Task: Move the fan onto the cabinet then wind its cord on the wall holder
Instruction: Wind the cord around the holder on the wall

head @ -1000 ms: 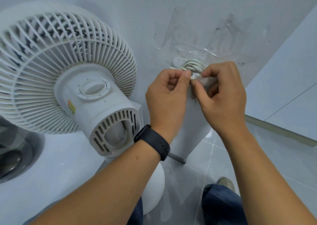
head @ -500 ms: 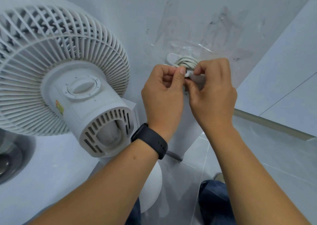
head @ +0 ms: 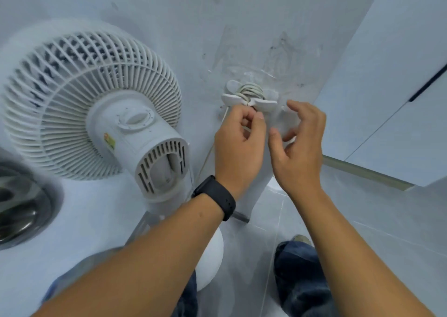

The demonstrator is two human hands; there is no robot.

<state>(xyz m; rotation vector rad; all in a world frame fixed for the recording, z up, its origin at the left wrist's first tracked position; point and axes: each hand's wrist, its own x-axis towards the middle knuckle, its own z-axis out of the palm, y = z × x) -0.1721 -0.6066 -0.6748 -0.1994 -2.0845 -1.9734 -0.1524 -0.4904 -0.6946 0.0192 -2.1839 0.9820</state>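
The white fan (head: pixel 92 106) stands on the white cabinet top (head: pixel 79 224), its motor housing facing me. To its right, on the wall, a white holder (head: pixel 229 97) carries several turns of the grey cord (head: pixel 250 89). A thin stretch of cord runs from the holder down toward the fan. My left hand (head: pixel 238 145), with a black watch on the wrist, sits just below the holder, thumb and forefinger pinched on the cord. Beside it my right hand (head: pixel 298 145) has its fingers spread, with a white plug-like piece (head: pixel 286 123) behind them.
A steel sink bowl (head: pixel 21 203) sits in the counter at the left edge. White cabinet doors (head: pixel 391 94) stand at the right. Below are pale floor tiles (head: pixel 387 224), my jeans-clad legs (head: pixel 302 280) and the fan's round base (head: pixel 211 256).
Both hands were pinched together over the holder. Now they have dropped slightly and parted; the right hand has opened, and the holder with the wound cord shows in full.
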